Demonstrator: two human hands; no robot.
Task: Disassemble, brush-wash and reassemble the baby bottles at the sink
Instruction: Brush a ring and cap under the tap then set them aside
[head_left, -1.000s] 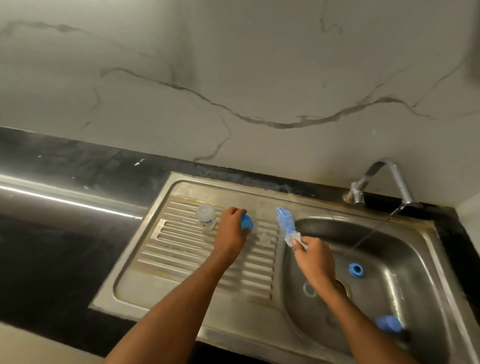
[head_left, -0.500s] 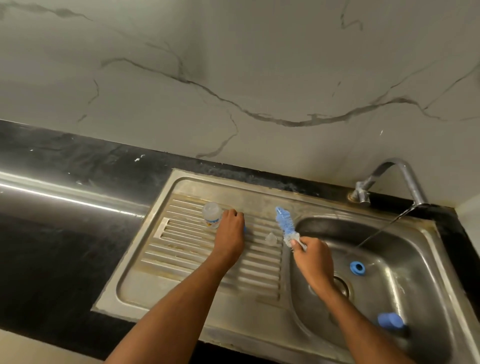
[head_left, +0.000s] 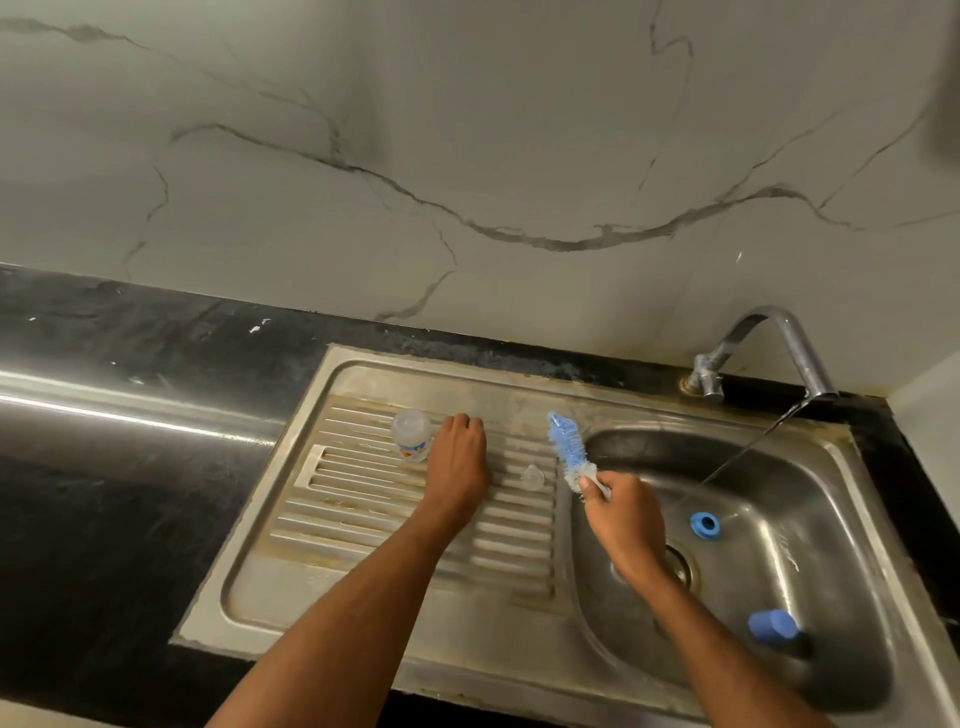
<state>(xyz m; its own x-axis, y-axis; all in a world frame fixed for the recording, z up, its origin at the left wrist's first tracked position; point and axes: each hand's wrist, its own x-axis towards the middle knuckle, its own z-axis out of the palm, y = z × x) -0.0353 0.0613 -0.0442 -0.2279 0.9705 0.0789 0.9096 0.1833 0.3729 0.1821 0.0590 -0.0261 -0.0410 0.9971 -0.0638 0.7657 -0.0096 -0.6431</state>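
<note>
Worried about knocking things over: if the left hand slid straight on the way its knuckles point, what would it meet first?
Probably nothing: the left hand points toward the sink's back rim, over bare drainboard. The bottle stands just beside that line, so a brush is possible.

We see a dim, greenish-grey scene under soft light. A bright streak of glare runs along the dark surface (head_left: 119, 415) at left, and duller sheen lies on the sink (head_left: 810, 499) basin. The wide lens bends the surface's edges. Detail is soft, and a dark blur sits at the upper right corner.
</note>
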